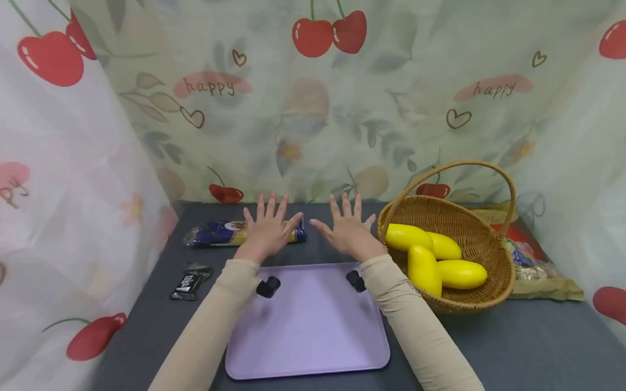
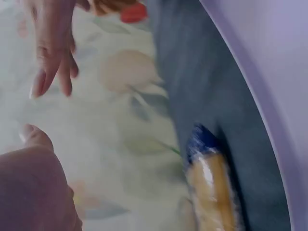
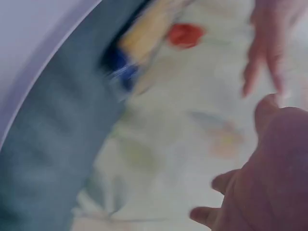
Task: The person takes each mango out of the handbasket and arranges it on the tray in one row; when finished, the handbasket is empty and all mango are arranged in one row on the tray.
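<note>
Both hands are held up over the far edge of the tray with fingers spread, and neither grips anything. My left hand (image 1: 266,231) overlaps a long blue and clear packet with yellow contents (image 1: 230,233) in the head view. Left of my right hand (image 1: 348,228), a gap separates the two thumbs. The basket's rim stands close beside the right wrist. Below the hands lies a lilac tray (image 1: 313,326), its far corners partly covered by the sleeves and black wrist cameras. The packet's end (image 2: 211,187) shows in the left wrist view, where the left hand (image 2: 33,187) is partly seen.
A wicker basket (image 1: 494,288) with a tall handle holds several smooth yellow fruit-shaped things (image 1: 424,271). Behind it lies a red and brown bag (image 1: 548,288). A small black wrapped packet (image 1: 191,281) lies left of the tray. Printed curtains (image 1: 303,146) surround the dark tabletop (image 1: 538,347).
</note>
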A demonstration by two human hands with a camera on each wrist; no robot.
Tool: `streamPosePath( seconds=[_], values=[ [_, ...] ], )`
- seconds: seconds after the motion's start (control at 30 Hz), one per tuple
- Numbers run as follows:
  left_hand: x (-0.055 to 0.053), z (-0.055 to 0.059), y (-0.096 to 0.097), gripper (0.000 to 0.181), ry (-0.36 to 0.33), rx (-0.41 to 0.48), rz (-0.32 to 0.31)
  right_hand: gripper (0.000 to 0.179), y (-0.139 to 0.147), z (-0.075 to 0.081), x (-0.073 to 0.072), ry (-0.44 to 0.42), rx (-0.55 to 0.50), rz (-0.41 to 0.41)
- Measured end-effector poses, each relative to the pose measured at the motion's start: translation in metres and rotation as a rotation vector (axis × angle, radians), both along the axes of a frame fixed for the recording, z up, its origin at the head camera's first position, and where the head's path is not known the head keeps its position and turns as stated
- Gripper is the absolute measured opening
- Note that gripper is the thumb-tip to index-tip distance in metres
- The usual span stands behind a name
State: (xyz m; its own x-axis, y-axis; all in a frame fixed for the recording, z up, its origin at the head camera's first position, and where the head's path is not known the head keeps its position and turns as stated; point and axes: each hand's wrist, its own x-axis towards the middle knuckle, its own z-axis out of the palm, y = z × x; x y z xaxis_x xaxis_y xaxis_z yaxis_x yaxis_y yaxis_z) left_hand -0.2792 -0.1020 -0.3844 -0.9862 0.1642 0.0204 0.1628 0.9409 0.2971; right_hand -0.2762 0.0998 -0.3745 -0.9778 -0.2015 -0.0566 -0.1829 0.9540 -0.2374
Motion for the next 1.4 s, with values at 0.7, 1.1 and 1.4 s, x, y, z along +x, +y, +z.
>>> streamPosePath(
  seconds=[0.7,1.1,1.4],
  values=[
    [0.150,-0.049,-0.090,0.052,0.157,0.371,-0.047,0.046,0.127,0.042,0.136,0.227,-0.207,0.124],
    [0.140,-0.097,-0.109,0.054,0.057,0.429,0.022,0.082,0.161,0.032,0.113,-0.053,-0.122,-0.021],
    [0.132,-0.124,-0.113,0.062,0.113,0.287,-0.014,0.094,0.167,0.019,0.107,-0.127,-0.123,-0.033]
  ],
)
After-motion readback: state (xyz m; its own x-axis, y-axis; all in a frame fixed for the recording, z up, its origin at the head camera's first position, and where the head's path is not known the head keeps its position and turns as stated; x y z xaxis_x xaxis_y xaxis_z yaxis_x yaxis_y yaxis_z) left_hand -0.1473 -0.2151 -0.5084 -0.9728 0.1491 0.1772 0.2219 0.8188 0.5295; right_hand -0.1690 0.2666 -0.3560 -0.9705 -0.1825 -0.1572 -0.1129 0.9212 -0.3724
